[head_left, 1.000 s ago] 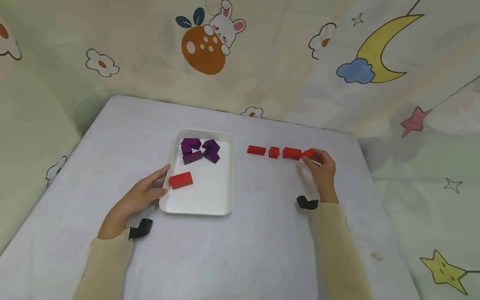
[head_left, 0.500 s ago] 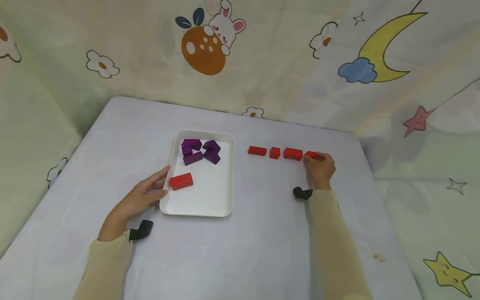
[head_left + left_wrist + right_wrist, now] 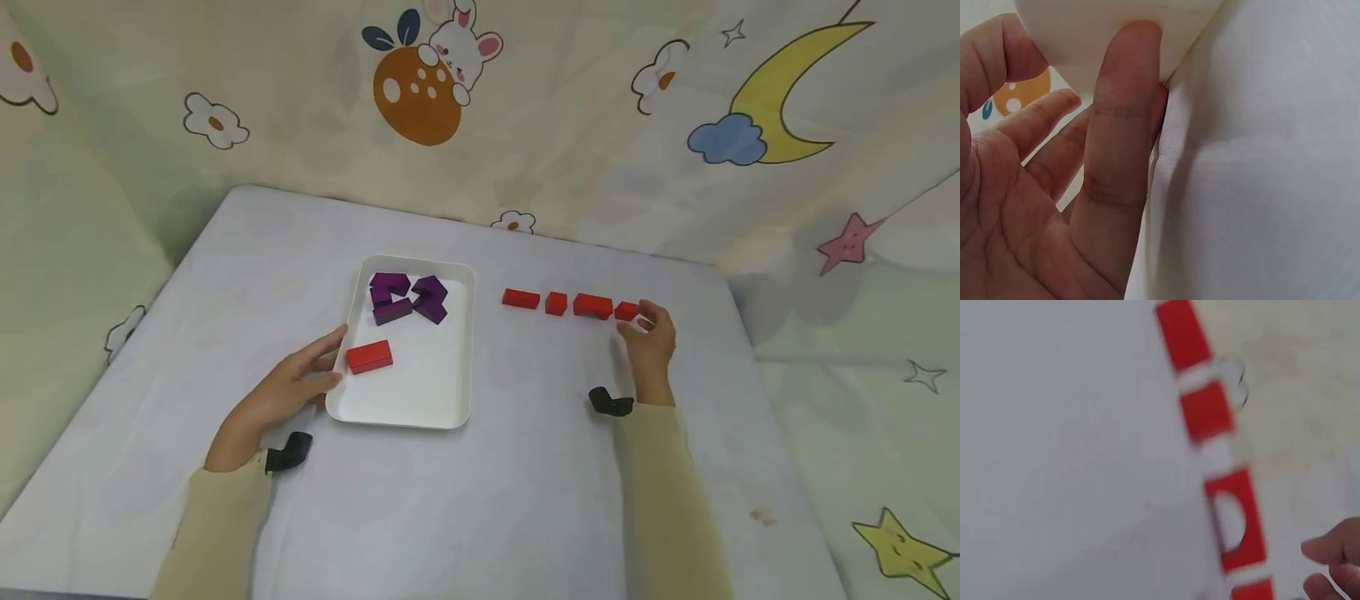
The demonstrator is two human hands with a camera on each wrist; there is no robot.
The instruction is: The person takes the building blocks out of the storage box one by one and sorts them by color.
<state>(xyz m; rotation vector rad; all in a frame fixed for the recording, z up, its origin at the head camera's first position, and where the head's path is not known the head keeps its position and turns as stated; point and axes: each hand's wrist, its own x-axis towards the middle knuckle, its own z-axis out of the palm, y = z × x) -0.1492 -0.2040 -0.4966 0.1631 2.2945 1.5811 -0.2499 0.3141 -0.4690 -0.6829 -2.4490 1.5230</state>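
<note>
My left hand (image 3: 277,392) rests at the left side of a white tray (image 3: 442,400), thumb and forefinger at its rim. In the left wrist view the straight thumb presses the tray's outer wall (image 3: 1079,44). My right hand (image 3: 651,346) is beside the small red block (image 3: 626,311) at the right end of a row, thumb and forefinger apart. The right wrist view shows a gap between these fingertips (image 3: 1319,550) and the row. Leftward from there lie an arch-shaped red block (image 3: 593,306), a short red block (image 3: 556,303) and a long red block (image 3: 521,298).
Inside the tray, several purple blocks (image 3: 392,312) sit toward the far end and a red rectangular block (image 3: 369,357) near the left wall. A white cloth covers the table (image 3: 525,492); a printed curtain (image 3: 300,100) hangs behind its far edge.
My right hand has set the small red block down at the row's right end and let go of it, drawing back slightly. My left hand stays at the tray.
</note>
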